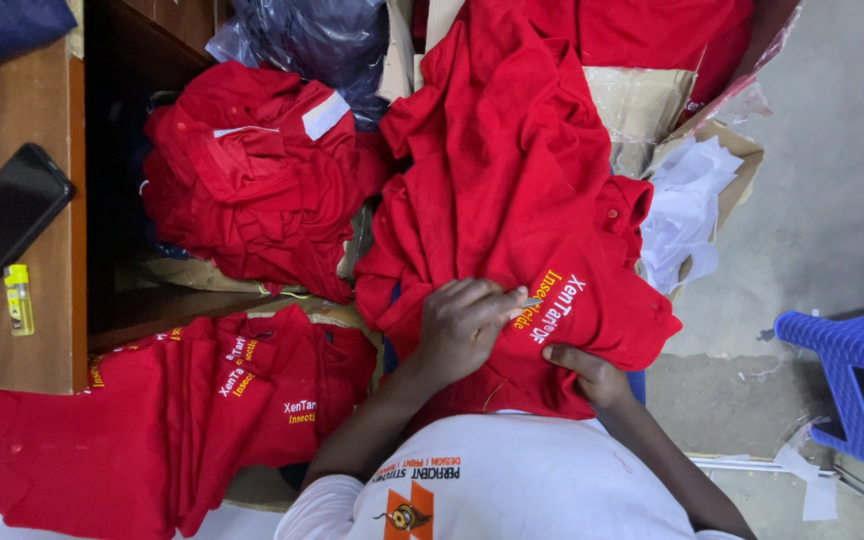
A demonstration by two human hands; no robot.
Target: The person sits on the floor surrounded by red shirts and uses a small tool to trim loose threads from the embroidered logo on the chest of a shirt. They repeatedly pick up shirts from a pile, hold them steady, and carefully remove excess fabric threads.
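1. Across the person's lap lies a red polo shirt (512,190), draped from the knees up toward the cardboard box (652,110) behind it, with its embroidered chest lettering turned up near both hands.
2. Left hand (462,325) rests knuckles-up on the shirt just beside the lettering; its grip is narrow, fingertips pinched on a small thin tool (530,301) too small to identify — the tip touches the embroidery.
3. Right hand (592,372) sits at the lower edge of the same shirt, below the lettering, its grip closed on a fold of the red cloth with the thumb on top.
4. Left of the lap, a stack of folded red shirts (152,430) lies flat, with the same kind of lettering showing on several layers.
5. Above that stack, a loose heap of red shirts (252,180) sits in a dark recess beside the wooden worktop (12,110), with a dark plastic bag (312,40) behind it.
6. On the worktop a black phone (7,215) lies face up, and a small yellow lighter (19,298) lies just beside it — apart, not touching.
7. Crumpled white paper (687,200) spills from the box to the right, and a blue plastic stool (852,370) stands on the concrete floor (832,170), well apart from the hands.
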